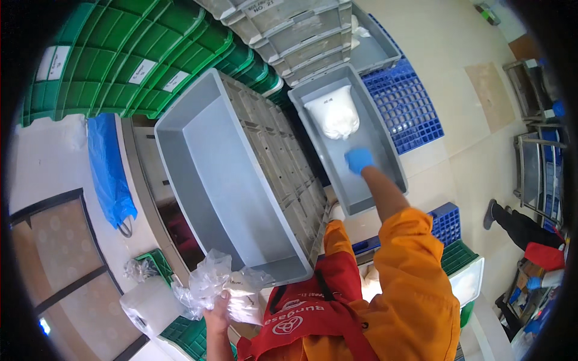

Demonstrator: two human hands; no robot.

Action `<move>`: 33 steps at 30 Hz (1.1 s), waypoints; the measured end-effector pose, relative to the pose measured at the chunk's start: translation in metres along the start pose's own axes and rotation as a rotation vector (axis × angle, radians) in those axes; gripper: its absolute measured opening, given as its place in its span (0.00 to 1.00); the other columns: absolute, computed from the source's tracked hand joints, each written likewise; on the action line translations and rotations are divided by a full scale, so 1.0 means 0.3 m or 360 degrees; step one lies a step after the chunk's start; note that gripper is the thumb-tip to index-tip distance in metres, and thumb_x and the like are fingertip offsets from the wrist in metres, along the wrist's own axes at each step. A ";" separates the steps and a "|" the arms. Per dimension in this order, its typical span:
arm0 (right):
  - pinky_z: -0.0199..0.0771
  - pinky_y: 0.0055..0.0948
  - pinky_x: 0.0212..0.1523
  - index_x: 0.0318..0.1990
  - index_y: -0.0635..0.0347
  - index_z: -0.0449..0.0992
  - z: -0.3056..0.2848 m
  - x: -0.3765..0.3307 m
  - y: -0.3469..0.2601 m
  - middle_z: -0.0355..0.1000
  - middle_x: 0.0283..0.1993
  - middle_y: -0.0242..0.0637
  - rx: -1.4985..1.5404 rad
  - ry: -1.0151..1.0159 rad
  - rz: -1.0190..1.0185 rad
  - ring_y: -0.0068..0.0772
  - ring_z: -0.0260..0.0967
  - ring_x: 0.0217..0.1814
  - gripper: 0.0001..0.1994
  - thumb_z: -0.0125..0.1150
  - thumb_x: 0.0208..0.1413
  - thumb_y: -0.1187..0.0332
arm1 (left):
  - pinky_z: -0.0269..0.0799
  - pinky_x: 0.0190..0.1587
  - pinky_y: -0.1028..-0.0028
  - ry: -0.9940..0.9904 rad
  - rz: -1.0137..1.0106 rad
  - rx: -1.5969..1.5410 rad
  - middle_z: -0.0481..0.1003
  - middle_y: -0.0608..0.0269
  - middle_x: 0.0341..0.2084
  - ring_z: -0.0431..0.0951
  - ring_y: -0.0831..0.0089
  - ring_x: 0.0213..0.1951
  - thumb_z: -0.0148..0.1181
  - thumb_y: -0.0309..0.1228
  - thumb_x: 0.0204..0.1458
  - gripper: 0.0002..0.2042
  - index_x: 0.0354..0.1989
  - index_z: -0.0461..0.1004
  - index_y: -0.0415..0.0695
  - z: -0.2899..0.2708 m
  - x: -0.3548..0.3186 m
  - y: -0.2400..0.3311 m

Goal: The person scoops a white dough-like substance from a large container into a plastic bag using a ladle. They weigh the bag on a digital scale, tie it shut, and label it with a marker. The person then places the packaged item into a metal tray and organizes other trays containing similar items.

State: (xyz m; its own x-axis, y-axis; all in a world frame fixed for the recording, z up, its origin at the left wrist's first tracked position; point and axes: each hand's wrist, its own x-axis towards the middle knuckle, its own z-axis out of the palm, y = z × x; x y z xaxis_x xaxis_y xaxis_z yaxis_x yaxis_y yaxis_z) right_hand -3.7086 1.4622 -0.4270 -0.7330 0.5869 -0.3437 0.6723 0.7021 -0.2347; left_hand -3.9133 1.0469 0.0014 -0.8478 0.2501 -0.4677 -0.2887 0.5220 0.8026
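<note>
My left hand [218, 314], bare, is closed around a bunch of clear plastic bags [232, 284] with dark print on them, held by the near end of a large grey tray [226, 162]. My right hand [359, 160], in a blue glove, reaches out over a smaller grey tray [376, 141]; its fingers are too small and bunched to read. Just beyond that hand, apart from it, a filled white bag [334, 112] with its gathered end toward me lies in the tray.
Green crates [120, 60] stand stacked at the far left, with grey crates [301, 33] beside them. A blue pallet [402, 102] lies right of the smaller tray. A blue plastic sheet [111, 171] hangs at left. Another person [524, 231] and metal carts [539, 174] are at the far right.
</note>
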 end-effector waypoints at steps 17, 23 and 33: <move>0.72 0.26 0.36 0.34 0.64 0.78 0.408 -1.415 -0.229 0.76 0.30 0.34 0.2419 0.0168 0.1790 0.26 0.73 0.32 0.03 0.61 0.53 0.75 | 0.65 0.59 0.61 -0.1642 0.1301 0.1467 0.68 0.42 0.56 0.69 0.49 0.58 0.73 0.46 0.40 0.42 0.62 0.61 0.38 1.102 0.152 -0.161; 0.70 0.24 0.33 0.32 0.61 0.77 0.397 -1.464 -0.236 0.75 0.28 0.33 0.2542 0.0489 0.1868 0.24 0.71 0.29 0.04 0.61 0.54 0.71 | 0.67 0.59 0.64 -0.1460 0.1068 0.1208 0.69 0.45 0.56 0.70 0.54 0.58 0.70 0.39 0.47 0.37 0.64 0.59 0.37 1.155 0.223 -0.205; 0.72 0.26 0.31 0.32 0.62 0.78 0.423 -1.491 -0.341 0.75 0.28 0.34 0.2608 0.0763 0.1852 0.25 0.71 0.28 0.04 0.59 0.55 0.72 | 0.70 0.43 0.78 -0.2732 -0.0055 0.1215 0.76 0.71 0.33 0.73 0.82 0.38 0.55 0.31 0.61 0.07 0.41 0.75 0.42 0.203 0.047 0.080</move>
State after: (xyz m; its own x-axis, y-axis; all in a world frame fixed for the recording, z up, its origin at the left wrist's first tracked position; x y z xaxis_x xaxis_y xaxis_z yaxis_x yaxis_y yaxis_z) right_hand -3.4363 1.0767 -0.3646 0.2308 0.6208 -0.7492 -0.0099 -0.7685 -0.6398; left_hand -3.9052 1.1127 -0.0086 0.6024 0.4181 -0.6799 0.3509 0.6264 0.6960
